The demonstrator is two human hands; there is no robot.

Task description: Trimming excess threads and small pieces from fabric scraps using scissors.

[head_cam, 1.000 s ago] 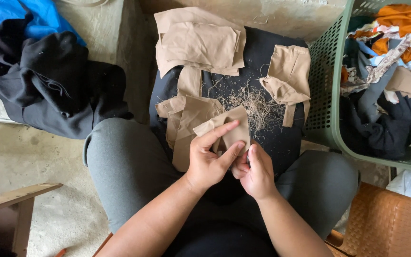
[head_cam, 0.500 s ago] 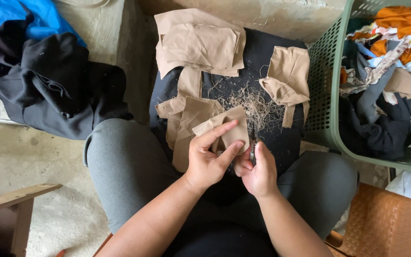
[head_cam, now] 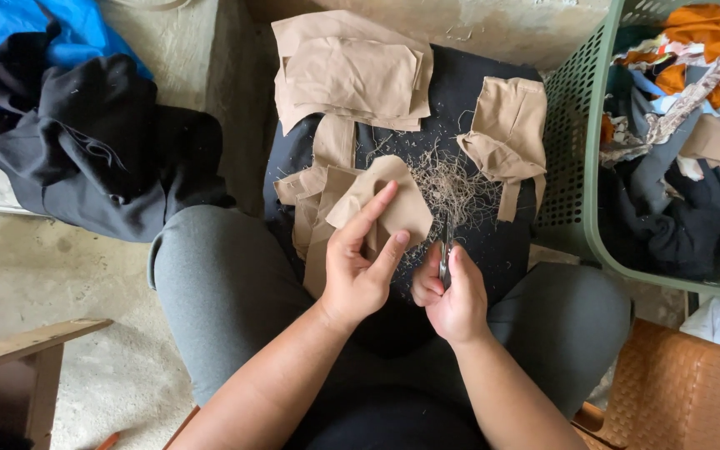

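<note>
**Tan fabric piece pinched over dark lap cloth**

Landmark: the dark lap cloth (head_cam: pixel 477 92). Far left of it I see a black garment heap (head_cam: pixel 85 142). On the cloth's left part lies the tan fabric piece (head_cam: pixel 385 204), thin, light and floppy by my guess; best gripped at an edge, not mid-panel. My left hand (head_cam: pixel 360 262) comes up from below the cloth, palm tilted in, thumb and forefinger pinching that piece's lower edge, other fingers loosely spread. My right hand (head_cam: pixel 452 296) sits just right of it, fingers curled tight around a small metal tool (head_cam: pixel 444 267), a snipper perhaps. Thread scraps (head_cam: pixel 452 187) lie mid-cloth. Right of the cloth: green basket (head_cam: pixel 585 167).
</note>
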